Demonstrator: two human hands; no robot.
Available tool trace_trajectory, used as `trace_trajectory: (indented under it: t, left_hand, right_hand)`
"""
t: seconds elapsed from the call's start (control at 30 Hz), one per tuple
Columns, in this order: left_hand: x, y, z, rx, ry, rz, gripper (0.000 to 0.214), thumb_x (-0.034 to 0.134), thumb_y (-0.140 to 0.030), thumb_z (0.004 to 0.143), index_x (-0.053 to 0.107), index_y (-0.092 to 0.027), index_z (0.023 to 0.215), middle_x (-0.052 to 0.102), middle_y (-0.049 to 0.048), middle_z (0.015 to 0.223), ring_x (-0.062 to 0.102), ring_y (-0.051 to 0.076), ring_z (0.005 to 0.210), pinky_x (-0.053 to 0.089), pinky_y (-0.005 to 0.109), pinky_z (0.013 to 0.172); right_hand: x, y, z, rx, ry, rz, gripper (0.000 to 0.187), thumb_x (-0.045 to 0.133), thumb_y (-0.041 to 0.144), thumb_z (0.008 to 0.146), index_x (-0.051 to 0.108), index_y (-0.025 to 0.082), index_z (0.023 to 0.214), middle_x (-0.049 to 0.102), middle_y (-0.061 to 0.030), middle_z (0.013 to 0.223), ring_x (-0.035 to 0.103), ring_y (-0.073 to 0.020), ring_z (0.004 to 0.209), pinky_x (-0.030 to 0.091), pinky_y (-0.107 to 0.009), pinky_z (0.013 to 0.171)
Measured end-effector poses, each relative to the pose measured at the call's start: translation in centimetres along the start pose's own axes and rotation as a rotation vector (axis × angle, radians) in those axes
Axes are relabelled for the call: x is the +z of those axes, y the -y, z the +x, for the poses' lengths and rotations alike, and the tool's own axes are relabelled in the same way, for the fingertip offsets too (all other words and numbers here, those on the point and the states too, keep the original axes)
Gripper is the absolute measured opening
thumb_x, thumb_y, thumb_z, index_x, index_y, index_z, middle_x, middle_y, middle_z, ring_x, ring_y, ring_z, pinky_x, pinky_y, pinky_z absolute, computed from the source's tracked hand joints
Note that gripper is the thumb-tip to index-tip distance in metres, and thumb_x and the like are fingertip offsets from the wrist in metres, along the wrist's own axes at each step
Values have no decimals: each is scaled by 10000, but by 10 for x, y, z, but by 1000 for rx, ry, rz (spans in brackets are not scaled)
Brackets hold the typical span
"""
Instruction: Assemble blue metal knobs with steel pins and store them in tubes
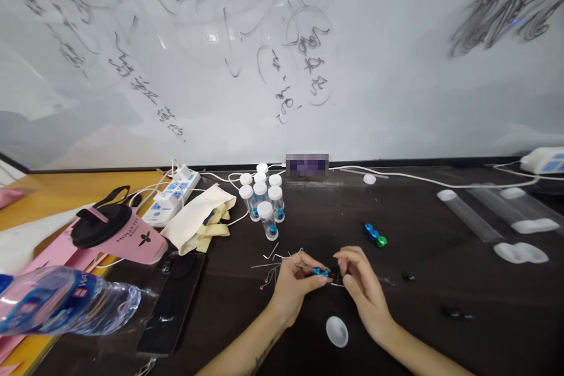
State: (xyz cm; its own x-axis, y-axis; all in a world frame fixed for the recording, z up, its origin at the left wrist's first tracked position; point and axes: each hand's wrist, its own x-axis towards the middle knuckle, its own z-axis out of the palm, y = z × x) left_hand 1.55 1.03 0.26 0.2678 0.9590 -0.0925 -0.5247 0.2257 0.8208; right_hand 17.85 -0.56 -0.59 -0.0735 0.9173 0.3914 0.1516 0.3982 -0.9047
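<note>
My left hand (291,286) pinches a small shiny blue part (321,272) between thumb and fingers. A dark bit adjoins the blue part on its right, where my right hand (365,294) closes its fingertips; what exactly these hold is too small to make out. Beside my left hand lie several thin metal hex keys and pins (269,264). A small white round cap (337,331) rests on the dark table below the hands. Beyond my right hand sit blue and green shiny parts (373,235) in a short row.
Clear tubes with white caps (268,220) stand in a cluster at the back. Empty tubes (469,215) lie at right, near white caps (520,252). Small black pieces (456,312) lie right. Left are a phone (171,305), pink cup (127,235), water bottle (70,302) and power strip (174,194).
</note>
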Motion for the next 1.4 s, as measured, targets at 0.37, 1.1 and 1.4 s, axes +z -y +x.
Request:
trace_trajectory:
  t: [0.37, 1.1, 1.4]
  left_hand:
    - [-2, 0, -1, 65, -89, 62, 175, 825, -128, 643, 707, -147, 771, 727, 27, 764, 667, 145, 731, 520, 266, 754]
    - [-6, 1, 2, 72, -78, 26, 180, 822, -109, 642, 717, -143, 784, 747, 35, 760, 667, 131, 684, 503, 241, 714]
    - [-6, 2, 4, 72, -104, -24, 182, 820, -111, 647, 718, -143, 795, 746, 31, 744, 676, 123, 668, 504, 229, 708]
  right_hand:
    - [0, 0, 0, 131, 86, -113, 124, 503, 322, 952, 589, 235, 972, 530, 15, 718, 543, -164, 647, 442, -272, 608]
    - [-1, 0, 0, -4, 25, -168, 70, 606, 221, 894, 653, 237, 943, 645, -5, 790, 624, -166, 694, 504, -251, 648]
    - [-3, 3, 3, -69, 61, -188, 175, 556, 208, 924, 689, 270, 1020, 685, -30, 979, 666, -183, 898, 528, -246, 780]
